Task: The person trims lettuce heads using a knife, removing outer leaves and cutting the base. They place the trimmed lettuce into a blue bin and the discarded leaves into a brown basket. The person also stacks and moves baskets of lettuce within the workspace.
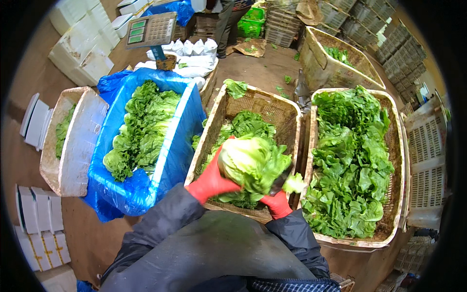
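Observation:
My left hand (214, 181), in a red glove, is closed round a head of lettuce (250, 163), pale green with leafy edges, above the middle basket (293, 114). At the lettuce's lower right, my right hand (277, 204), also red-gloved, is closed on a dark knife-like blade (280, 183), blurred and partly hidden. A pale leafy piece (295, 184) shows just beyond the blade, at the basket's right rim; whether it is still attached cannot be told. More lettuce (250, 124) lies in the basket beneath my hands.
On the left stands a bin lined with blue plastic (177, 131), holding lettuce in rows. A dirty bin (399, 160) full of loose green leaves is at the right. Farther off are a scale (152, 31), another bin (316, 63), stacked crates and a person's legs (224, 29).

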